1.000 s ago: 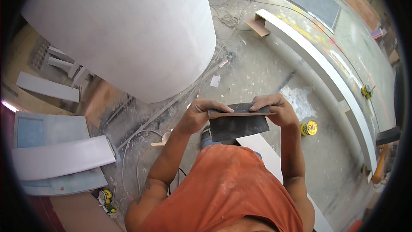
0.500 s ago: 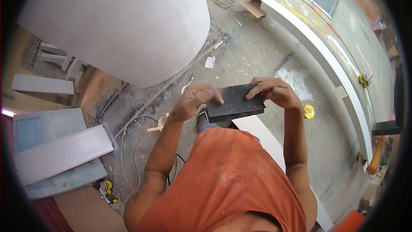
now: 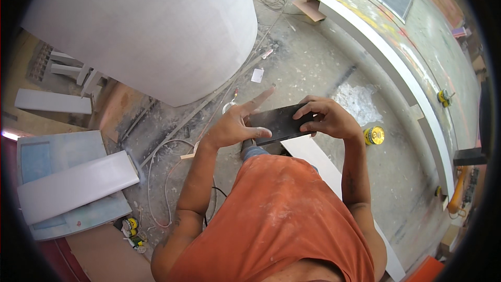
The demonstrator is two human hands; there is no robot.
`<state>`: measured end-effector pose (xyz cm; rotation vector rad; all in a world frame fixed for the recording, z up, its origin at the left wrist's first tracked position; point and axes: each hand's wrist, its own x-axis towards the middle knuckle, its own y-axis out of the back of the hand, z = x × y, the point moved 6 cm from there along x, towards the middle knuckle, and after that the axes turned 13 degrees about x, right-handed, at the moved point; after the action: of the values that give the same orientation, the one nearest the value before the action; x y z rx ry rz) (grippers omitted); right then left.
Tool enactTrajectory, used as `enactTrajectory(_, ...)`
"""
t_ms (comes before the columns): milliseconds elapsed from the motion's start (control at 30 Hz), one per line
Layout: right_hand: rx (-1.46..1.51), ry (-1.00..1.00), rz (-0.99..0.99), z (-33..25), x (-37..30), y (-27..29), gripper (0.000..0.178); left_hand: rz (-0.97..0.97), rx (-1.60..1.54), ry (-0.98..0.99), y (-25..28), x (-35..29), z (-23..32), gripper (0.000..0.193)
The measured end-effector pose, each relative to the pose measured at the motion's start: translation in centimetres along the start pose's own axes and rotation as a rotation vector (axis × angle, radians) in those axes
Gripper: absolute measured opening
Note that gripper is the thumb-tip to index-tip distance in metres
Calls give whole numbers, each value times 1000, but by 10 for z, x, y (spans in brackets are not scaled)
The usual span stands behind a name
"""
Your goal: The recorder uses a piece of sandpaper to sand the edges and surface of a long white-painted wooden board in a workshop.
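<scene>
Out in front of my orange shirt, both hands hold a dark, flat rectangular sanding block (image 3: pixel 283 121), level between them. My left hand (image 3: pixel 233 124) grips its left end, with the thumb along the near edge and the index finger stretched out past it. At the right end, my right hand (image 3: pixel 332 119) pinches the block with its fingers curled over the top and the thumb close to the near edge. The block's underside is hidden.
A big white curved panel (image 3: pixel 156 31) stands at the far left. A long curved white piece (image 3: pixel 386 55) runs along the right. Near it sits a yellow can (image 3: pixel 374 135). White and blue boards (image 3: pixel 78 188) lie at left; a hose (image 3: pixel 150 188) loops over the floor.
The block's near edge has tilted and its face has turned. My left index finger has lifted off and straightened, the thumb now on the block. My right fingers have shifted grip.
</scene>
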<state>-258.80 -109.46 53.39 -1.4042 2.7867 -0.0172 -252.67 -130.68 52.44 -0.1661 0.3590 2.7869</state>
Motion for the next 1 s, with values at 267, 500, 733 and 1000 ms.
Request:
enactTrajectory(267, 254, -50, 96, 29, -8, -18, 18, 231, 439, 57, -14, -4, -12, 26)
enactTrajectory(500, 69, -172, 499, 61, -15, -14, 28, 212, 540, -69, -25, -3, -19, 26)
enactTrajectory(733, -163, -100, 412, 66, -7, -36, 28, 193, 595, -252, -33, 8, -35, 22)
enactTrajectory(1000, 317, -321, 469, 103, -26, -55, 25, 463, 667, -266, -38, -13, -64, 17)
